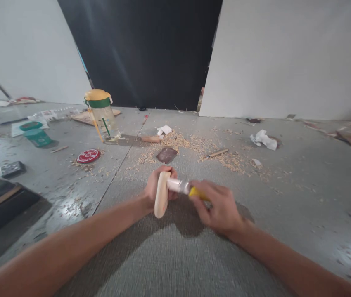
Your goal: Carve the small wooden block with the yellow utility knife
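Note:
My left hand [151, 186] is closed around a pale, smooth, rounded piece of carved wood [162, 197], whose long side stands roughly upright toward me. A flat paintbrush [179, 186] with a yellow handle, a metal ferrule and light bristles is gripped in my right hand [219, 206]. Its bristle end points left and meets the wood's right side. Fingers of the left hand are partly hidden behind the wood. On the floor just beyond my hands lies a brown scrap [167, 154], perhaps sandpaper.
Wood chips [190, 142] litter the floor around a small wooden-handled tool [218, 153] and a wooden stick [151, 139]. Crumpled tissue [264, 139] lies right. Leftward are a yellow-lidded bottle [101, 117], a red round lid [88, 156], a teal container [37, 137] and a black case [0, 208].

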{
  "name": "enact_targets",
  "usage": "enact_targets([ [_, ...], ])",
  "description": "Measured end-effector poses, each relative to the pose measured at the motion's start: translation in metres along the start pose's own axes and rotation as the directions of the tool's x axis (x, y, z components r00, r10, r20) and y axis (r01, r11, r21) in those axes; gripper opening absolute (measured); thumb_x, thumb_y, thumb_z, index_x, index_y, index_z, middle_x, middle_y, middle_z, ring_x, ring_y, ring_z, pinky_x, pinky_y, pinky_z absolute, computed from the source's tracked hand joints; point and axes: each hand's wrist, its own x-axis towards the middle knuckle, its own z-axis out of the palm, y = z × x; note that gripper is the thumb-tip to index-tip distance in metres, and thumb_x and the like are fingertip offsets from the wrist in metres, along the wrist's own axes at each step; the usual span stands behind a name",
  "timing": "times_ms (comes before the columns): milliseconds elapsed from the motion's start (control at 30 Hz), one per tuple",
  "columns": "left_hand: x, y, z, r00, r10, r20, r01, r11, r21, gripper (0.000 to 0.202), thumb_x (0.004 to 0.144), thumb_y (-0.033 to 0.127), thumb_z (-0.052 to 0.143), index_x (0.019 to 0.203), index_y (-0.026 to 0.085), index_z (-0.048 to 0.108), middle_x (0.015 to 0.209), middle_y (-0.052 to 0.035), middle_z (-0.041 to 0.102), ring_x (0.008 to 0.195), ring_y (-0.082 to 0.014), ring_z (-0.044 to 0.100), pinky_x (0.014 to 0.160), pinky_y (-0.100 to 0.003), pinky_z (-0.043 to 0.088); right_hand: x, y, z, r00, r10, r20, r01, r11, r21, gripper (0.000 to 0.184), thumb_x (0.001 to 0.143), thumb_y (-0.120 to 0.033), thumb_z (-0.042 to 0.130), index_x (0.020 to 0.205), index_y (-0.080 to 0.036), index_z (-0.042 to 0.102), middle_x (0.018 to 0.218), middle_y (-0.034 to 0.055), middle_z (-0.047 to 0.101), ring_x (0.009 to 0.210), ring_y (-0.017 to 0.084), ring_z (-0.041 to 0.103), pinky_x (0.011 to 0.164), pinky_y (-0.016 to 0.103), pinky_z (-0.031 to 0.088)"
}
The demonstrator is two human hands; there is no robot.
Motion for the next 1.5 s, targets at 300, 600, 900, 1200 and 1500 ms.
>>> enact_targets([
  [300, 0.002, -0.001, -0.001, 0.999, 0.029, -0.025, -0.029, 1.000, 0.009, 0.040, 0.085, 0.037, 0.043, 0.050, 0.018, 0.045, 0.037, 0.0015, 0.039, 0.030, -0.0098, 0.036, 0.036, -0.022, 0.029, -0.002, -0.005, -0.005, 0.997, 0.028, 0.076, -0.036, 0.993, 0.110, 0.020, 0.094, -0.029, 0.048, 0.104, -0.017, 0.060, 0.076, 0.0020, 0.066, 0.062, 0.015, 0.059, 0.055, 0.027, 0.042],
  [600, 0.002, -0.002, -0.003, 1.000, 0.000, -0.018, 0.000, 1.000, 0.018, 0.034, 0.084, 0.034, 0.045, 0.054, 0.017, 0.047, 0.041, 0.0018, 0.041, 0.032, -0.0092, 0.036, 0.038, -0.021, 0.032, 0.001, -0.028, -0.005, 0.984, -0.128, 0.128, 0.108, 0.983, 0.149, 0.021, 0.095, -0.032, 0.047, 0.104, -0.018, 0.059, 0.073, 0.0003, 0.063, 0.058, 0.014, 0.053, 0.053, 0.028, 0.039],
  [900, 0.002, -0.003, -0.004, 1.000, 0.020, 0.019, -0.020, 1.000, 0.005, 0.035, 0.082, 0.036, 0.047, 0.053, 0.017, 0.046, 0.041, 0.0020, 0.040, 0.033, -0.0089, 0.036, 0.038, -0.021, 0.032, 0.000, -0.019, 0.000, 0.978, -0.196, 0.068, 0.194, 0.980, 0.041, 0.025, 0.097, -0.036, 0.045, 0.103, -0.018, 0.061, 0.074, 0.0018, 0.065, 0.059, 0.015, 0.054, 0.053, 0.027, 0.036],
  [1200, -0.001, -0.011, -0.002, 0.989, -0.015, 0.146, 0.022, 0.999, -0.048, 0.035, 0.083, 0.034, 0.043, 0.052, 0.018, 0.047, 0.039, 0.0011, 0.041, 0.030, -0.0105, 0.037, 0.037, -0.023, 0.030, -0.001, 0.016, -0.003, 0.980, 0.190, -0.055, -0.189, 0.982, 0.011, 0.022, 0.096, -0.032, 0.047, 0.109, -0.019, 0.059, 0.095, 0.0071, 0.072, 0.077, 0.017, 0.067, 0.065, 0.027, 0.048],
  [1500, -0.001, -0.008, -0.004, 0.989, -0.009, 0.149, 0.016, 0.999, -0.046, 0.037, 0.084, 0.037, 0.049, 0.053, 0.017, 0.045, 0.043, 0.0016, 0.041, 0.039, -0.0099, 0.038, 0.039, -0.021, 0.032, 0.003, -0.027, -0.004, 0.982, -0.128, 0.136, 0.109, 0.985, 0.136, 0.024, 0.096, -0.033, 0.046, 0.106, -0.017, 0.061, 0.080, 0.0033, 0.066, 0.067, 0.016, 0.059, 0.059, 0.028, 0.044],
])
